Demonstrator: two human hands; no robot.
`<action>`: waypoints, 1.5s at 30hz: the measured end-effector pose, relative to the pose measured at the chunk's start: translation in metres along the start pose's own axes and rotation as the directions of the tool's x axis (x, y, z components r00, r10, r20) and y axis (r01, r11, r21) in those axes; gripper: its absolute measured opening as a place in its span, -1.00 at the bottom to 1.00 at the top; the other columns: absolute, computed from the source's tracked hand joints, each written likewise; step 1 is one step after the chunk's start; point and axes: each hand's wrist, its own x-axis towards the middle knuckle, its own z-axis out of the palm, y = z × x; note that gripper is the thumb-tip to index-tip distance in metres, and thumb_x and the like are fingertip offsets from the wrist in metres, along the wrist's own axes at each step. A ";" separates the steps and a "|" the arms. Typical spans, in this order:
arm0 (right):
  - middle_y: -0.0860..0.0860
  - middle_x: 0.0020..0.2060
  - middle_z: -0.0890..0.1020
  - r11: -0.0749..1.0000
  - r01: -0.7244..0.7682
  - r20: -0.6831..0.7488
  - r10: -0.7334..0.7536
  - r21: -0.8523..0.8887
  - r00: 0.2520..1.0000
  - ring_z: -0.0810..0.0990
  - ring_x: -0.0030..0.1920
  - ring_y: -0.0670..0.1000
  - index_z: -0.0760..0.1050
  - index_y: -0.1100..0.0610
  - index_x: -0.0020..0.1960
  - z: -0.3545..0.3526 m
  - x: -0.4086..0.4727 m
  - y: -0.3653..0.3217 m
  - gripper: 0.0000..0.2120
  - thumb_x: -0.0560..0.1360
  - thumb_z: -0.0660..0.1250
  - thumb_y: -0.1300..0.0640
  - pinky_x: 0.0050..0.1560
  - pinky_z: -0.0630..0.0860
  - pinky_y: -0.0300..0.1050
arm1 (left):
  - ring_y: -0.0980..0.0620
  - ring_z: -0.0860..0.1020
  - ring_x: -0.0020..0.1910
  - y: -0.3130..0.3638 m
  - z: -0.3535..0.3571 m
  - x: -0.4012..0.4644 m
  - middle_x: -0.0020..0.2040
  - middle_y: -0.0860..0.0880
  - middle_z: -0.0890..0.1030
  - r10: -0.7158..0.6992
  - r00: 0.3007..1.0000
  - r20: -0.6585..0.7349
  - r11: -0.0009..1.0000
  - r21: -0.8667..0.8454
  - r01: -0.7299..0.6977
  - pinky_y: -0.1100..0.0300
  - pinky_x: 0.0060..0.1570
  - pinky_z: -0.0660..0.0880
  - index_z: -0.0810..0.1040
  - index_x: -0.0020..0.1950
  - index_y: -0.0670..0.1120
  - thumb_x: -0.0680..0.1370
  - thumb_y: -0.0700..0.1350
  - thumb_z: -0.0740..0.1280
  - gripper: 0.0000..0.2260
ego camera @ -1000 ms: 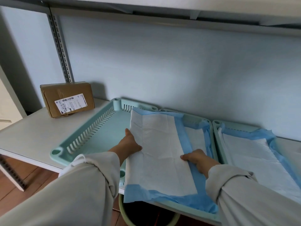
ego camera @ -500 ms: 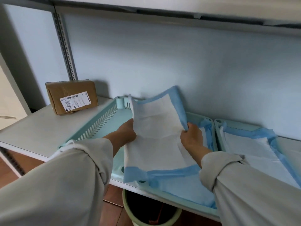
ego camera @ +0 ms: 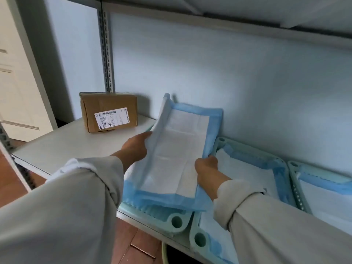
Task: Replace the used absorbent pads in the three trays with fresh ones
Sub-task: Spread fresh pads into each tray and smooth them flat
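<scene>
Between our two hands, above the leftmost tray point(ego camera: 176, 221), we are holding one absorbent pad point(ego camera: 177, 155). Entry: a thin sheet, white quilted centre, blue plastic border all round, folded once lengthwise so that a narrow flap is standing up along the side nearest the left hand.

Handling, as we are judging it: very light, soft and limp, drooping wherever it is unsupported; the blue backing is looking smooth and likely slippery, so we are favouring a pinch at the edges over a flat-palm hold. Not fragile, though the thin border could tear under a hard tug.

Holds: the left hand point(ego camera: 136, 147) is closing on the folded long edge, thumb on top and fingers hidden beneath. The right hand point(ego camera: 206, 166) is clamping the opposite long edge near its middle, fingers curled under the blue border.

Position: the pad's far end is rising toward the wall beyond both hands; its near end is sagging onto the leftmost tray's front rim, below the wrists.

Neighbours: to the right of the right hand, the middle tray point(ego camera: 198, 239) is carrying a pad point(ego camera: 247, 168); further right, the third tray point(ego camera: 294, 180) likewise, with its pad point(ego camera: 323, 195). Beyond the left hand, a cardboard box point(ego camera: 108, 112) is sitting on the shelf point(ego camera: 62, 145).
</scene>
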 end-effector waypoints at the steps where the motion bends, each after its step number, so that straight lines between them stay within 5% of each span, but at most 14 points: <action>1: 0.22 0.31 0.44 0.998 -0.024 0.084 0.028 -0.054 0.996 0.45 0.29 0.19 0.30 0.31 0.39 0.006 -0.003 0.001 -0.62 0.58 0.13 0.30 0.16 0.44 -0.07 | -0.15 0.45 0.30 -0.010 0.005 0.001 0.37 -0.09 0.46 -0.017 1.000 -0.002 1.000 0.026 0.017 0.10 0.27 0.39 0.29 0.48 0.11 0.53 -0.29 0.13 -0.44; 4: 0.20 0.40 0.35 0.952 -0.102 0.164 0.154 -0.288 0.974 0.41 0.30 0.11 0.24 0.31 0.42 0.023 -0.008 0.003 -0.61 0.61 0.09 0.26 0.02 0.44 -0.26 | -0.13 0.42 0.34 -0.030 0.012 0.002 0.40 -0.07 0.43 -0.017 1.000 0.011 0.994 0.110 0.016 0.07 0.36 0.33 0.33 0.45 0.14 0.58 -0.20 0.12 -0.54; 6: 0.18 0.46 0.24 0.666 0.182 0.273 0.034 -0.723 0.961 0.29 0.42 0.16 0.12 0.27 0.49 0.031 -0.013 0.015 -0.55 0.63 0.10 0.22 0.26 0.39 -0.18 | -0.13 0.43 0.34 -0.037 0.014 0.003 0.40 -0.08 0.42 -0.016 1.000 0.023 0.985 0.173 0.012 0.06 0.36 0.34 0.35 0.44 0.14 0.60 -0.17 0.12 -0.58; 9: 0.25 0.46 0.20 0.860 0.102 0.241 0.025 -0.501 0.970 0.32 0.39 0.23 -0.29 0.12 0.54 0.031 -0.011 0.016 -0.26 0.57 0.13 0.27 0.22 0.40 -0.10 | -0.14 0.45 0.31 -0.040 0.015 0.003 0.38 -0.08 0.43 -0.001 1.000 0.020 0.969 0.245 -0.004 0.05 0.29 0.40 0.30 0.46 0.18 0.62 -0.16 0.10 -0.57; 11: 0.21 0.31 0.39 0.704 0.234 0.293 -0.038 -0.671 0.955 0.51 0.11 0.15 -0.41 -0.01 0.52 0.026 -0.013 0.015 -0.17 0.56 0.14 0.28 0.19 0.42 -0.05 | -0.14 0.47 0.28 -0.042 0.017 0.005 0.35 -0.08 0.45 0.040 0.999 0.010 0.947 0.318 -0.042 0.03 0.23 0.43 0.24 0.47 0.24 0.63 -0.14 0.09 -0.55; 14: 0.14 0.30 0.44 0.499 0.388 0.436 -0.022 -0.775 0.900 0.52 0.18 0.12 0.05 0.05 0.54 0.023 -0.021 0.020 -0.41 0.57 0.15 0.23 0.20 0.44 -0.11 | -0.12 0.48 0.24 -0.048 0.021 0.009 0.30 -0.08 0.42 0.120 0.992 0.042 0.863 0.490 -0.126 0.03 0.15 0.48 0.23 0.46 0.26 0.63 -0.13 0.14 -0.55; 16: 0.17 0.24 0.49 0.360 0.447 0.470 -0.026 -0.819 0.882 0.53 0.18 0.14 0.35 0.23 0.33 0.020 -0.026 0.020 -0.66 0.56 0.15 0.23 0.11 0.46 -0.13 | -0.11 0.44 0.27 -0.053 0.026 0.009 0.31 -0.07 0.36 0.099 0.989 0.110 0.806 0.574 -0.145 0.01 0.18 0.49 0.27 0.45 0.17 0.61 -0.17 0.18 -0.55; 19: 0.18 0.19 0.51 0.265 0.467 0.475 -0.040 -0.843 0.879 0.54 0.15 0.16 0.37 0.26 0.24 0.017 -0.028 0.018 -0.73 0.55 0.16 0.25 0.06 0.47 -0.09 | -0.14 0.29 0.42 -0.053 0.034 0.003 0.46 -0.13 0.17 0.071 0.987 0.145 0.710 0.688 -0.152 -0.03 0.29 0.40 0.21 0.48 -0.02 0.58 -0.23 0.20 -0.53; 22: 0.18 0.20 0.51 0.197 0.479 0.487 -0.013 -0.855 0.873 0.54 0.16 0.16 0.37 0.25 0.24 0.018 -0.026 0.015 -0.72 0.55 0.18 0.23 0.07 0.47 -0.09 | -0.14 -0.03 0.55 -0.044 0.037 -0.003 0.57 -0.16 -0.17 0.212 0.960 0.181 0.581 0.767 -0.273 -0.02 0.48 0.10 0.09 0.54 -0.14 0.63 -0.25 0.07 -0.54; 26: 0.17 0.23 0.49 0.014 0.515 0.515 0.042 -0.857 0.856 0.52 0.18 0.16 0.37 0.20 0.26 0.019 -0.025 0.013 -0.69 0.53 0.24 0.18 0.07 0.45 -0.07 | -0.08 0.15 0.52 -0.047 0.051 0.000 0.53 -0.15 0.16 0.287 0.902 0.324 0.577 0.693 -0.432 -0.07 0.39 0.31 0.18 0.51 -0.11 0.62 -0.23 0.12 -0.56; 31: 0.15 0.34 0.27 -0.466 0.560 0.667 -0.093 -0.685 0.739 0.26 0.34 0.18 0.36 0.09 0.38 0.029 -0.045 0.008 -0.50 0.49 0.34 -0.03 0.20 0.34 0.03 | -0.11 0.22 0.49 -0.069 0.054 0.004 0.49 -0.16 0.22 0.141 0.923 0.359 0.719 0.603 -0.345 -0.06 0.39 0.30 0.19 0.50 -0.07 0.56 -0.07 0.25 -0.47; 37: 0.11 0.17 0.55 -0.175 0.726 0.651 0.341 -0.665 0.678 0.54 0.13 0.12 0.42 0.20 0.26 0.044 -0.054 0.016 -0.43 0.43 0.41 -0.16 0.16 0.46 -0.01 | -0.14 0.11 0.52 -0.073 0.049 0.009 0.54 -0.19 0.09 0.059 0.891 0.450 0.796 0.518 -0.314 0.04 0.48 0.16 0.08 0.55 -0.02 0.52 0.07 0.33 -0.31; 41: 0.14 0.18 0.57 -0.132 0.783 0.701 0.375 -0.608 0.607 0.48 -0.03 0.06 0.48 0.26 0.26 0.043 -0.053 0.023 -0.65 0.54 0.32 0.10 0.04 0.46 -0.08 | -0.14 0.01 0.55 -0.072 0.044 0.010 0.57 -0.15 -0.04 -0.040 0.838 0.544 0.779 0.542 -0.315 -0.01 0.49 0.10 -0.09 0.56 0.08 0.40 0.22 0.42 -0.08; 45: 0.06 -0.02 0.54 0.044 0.822 0.751 0.435 -0.568 0.497 0.50 -0.05 0.03 0.56 0.18 0.17 0.041 -0.054 0.020 -0.71 0.52 0.35 0.06 -0.03 0.51 -0.10 | -0.13 -0.10 0.56 -0.069 0.042 0.009 0.57 -0.11 -0.15 -0.071 0.821 0.567 0.777 0.547 -0.310 -0.06 0.49 0.02 -0.21 0.55 0.12 0.34 0.27 0.43 0.02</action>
